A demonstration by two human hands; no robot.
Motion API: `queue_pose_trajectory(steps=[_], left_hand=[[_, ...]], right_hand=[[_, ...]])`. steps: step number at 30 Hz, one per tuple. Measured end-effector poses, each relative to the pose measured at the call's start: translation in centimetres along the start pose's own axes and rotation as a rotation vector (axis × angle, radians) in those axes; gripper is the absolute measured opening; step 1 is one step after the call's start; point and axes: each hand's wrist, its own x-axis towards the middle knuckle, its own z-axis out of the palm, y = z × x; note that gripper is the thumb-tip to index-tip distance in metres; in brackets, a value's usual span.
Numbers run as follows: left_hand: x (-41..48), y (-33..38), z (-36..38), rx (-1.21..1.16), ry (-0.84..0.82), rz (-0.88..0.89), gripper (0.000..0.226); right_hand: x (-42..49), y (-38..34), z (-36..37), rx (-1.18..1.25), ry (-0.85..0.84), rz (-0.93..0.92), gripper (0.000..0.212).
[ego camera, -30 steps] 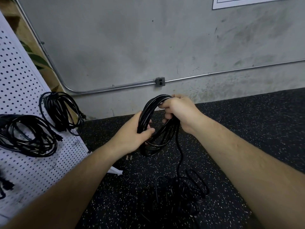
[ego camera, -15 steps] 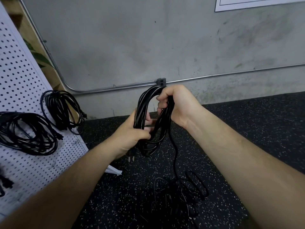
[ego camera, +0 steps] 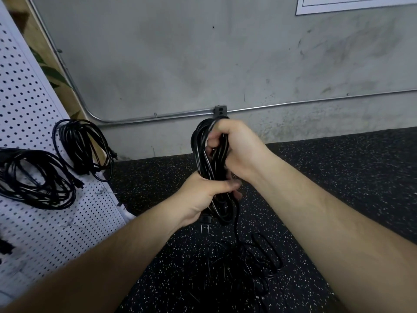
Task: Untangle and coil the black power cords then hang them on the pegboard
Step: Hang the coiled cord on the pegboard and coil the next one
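Note:
A black power cord coil (ego camera: 204,150) stands upright between my hands, squeezed into a narrow bundle. My right hand (ego camera: 239,147) grips its top, fingers curled through the loops. My left hand (ego camera: 203,195) grips its lower part, and the cord's plug (ego camera: 205,223) hangs just below that hand. A loose strand drops from the coil to a tangled pile of black cord (ego camera: 241,267) on the floor. On the white pegboard (ego camera: 33,222) at the left hang two coiled black cords (ego camera: 83,147) (ego camera: 38,179).
The floor is black speckled rubber (ego camera: 338,177). A grey concrete wall (ego camera: 203,59) stands ahead with a metal conduit and an outlet box (ego camera: 220,110). The pegboard leans along the left side, with a wooden post and green leaves behind it.
The coil has been pressed from a wide open loop into a narrow bundle. My left hand slid lower and tightened round it, and both hands came closer together.

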Motion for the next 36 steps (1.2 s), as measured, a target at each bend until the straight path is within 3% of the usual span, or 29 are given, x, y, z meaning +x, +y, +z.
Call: queue_pose_trajectory(steps=[2, 3, 5, 8, 12, 17, 19, 21, 22, 26, 29, 32, 36], left_hand=[[0.3, 0.2, 0.1, 0.029, 0.051, 0.027, 0.011], [0.5, 0.4, -0.2, 0.041, 0.038, 0.029, 0.019], [0.5, 0.6, -0.7, 0.063, -0.056, 0.023, 0.029], [0.0, 0.7, -0.4, 0.098, -0.173, 0.01, 0.032], [-0.3, 0.0, 0.5, 0.134, -0.202, 0.027, 0.028], [-0.3, -0.1, 0.1, 0.147, -0.189, 0.061, 0.045], [-0.3, -0.3, 0.1, 0.197, -0.146, 0.093, 0.046], [-0.5, 0.0, 0.1, 0.206, -0.11, 0.107, 0.033], [-0.8, 0.3, -0.1, 0.18, -0.103, 0.096, 0.026], [-1.3, 1.0, -2.1, 0.118, -0.102, 0.077, 0.039], [-1.3, 1.1, -2.9, 0.106, -0.085, 0.073, 0.03], [-1.1, 1.3, -3.1, 0.123, -0.037, 0.066, 0.028], [-0.7, 1.1, -3.4, 0.091, 0.041, 0.046, 0.032]], right_hand=[[0.2, 0.2, -0.4, -0.31, -0.001, -0.094, 0.042], [0.2, 0.2, -0.7, -0.394, -0.036, -0.116, 0.058], [0.0, -0.1, -1.1, -0.34, -0.136, -0.04, 0.069], [-0.3, -0.5, -1.6, -0.12, -0.265, 0.088, 0.04], [-0.6, 0.0, -1.6, 0.06, -0.203, 0.204, 0.017], [-0.6, 0.1, -0.5, 0.175, -0.071, 0.201, 0.022], [-0.8, -0.1, 0.1, 0.158, -0.024, 0.152, 0.023], [-1.0, -0.4, 0.5, 0.079, -0.014, 0.086, 0.019], [-1.0, -0.4, 0.5, 0.022, -0.013, 0.049, 0.02], [-0.9, -0.8, -0.4, -0.103, -0.072, -0.031, 0.038], [-0.6, -0.6, -0.9, -0.133, -0.099, -0.035, 0.038], [-0.2, -0.5, -1.4, -0.199, -0.108, -0.05, 0.055], [0.2, -0.9, -2.4, -0.229, -0.142, -0.084, 0.033]])
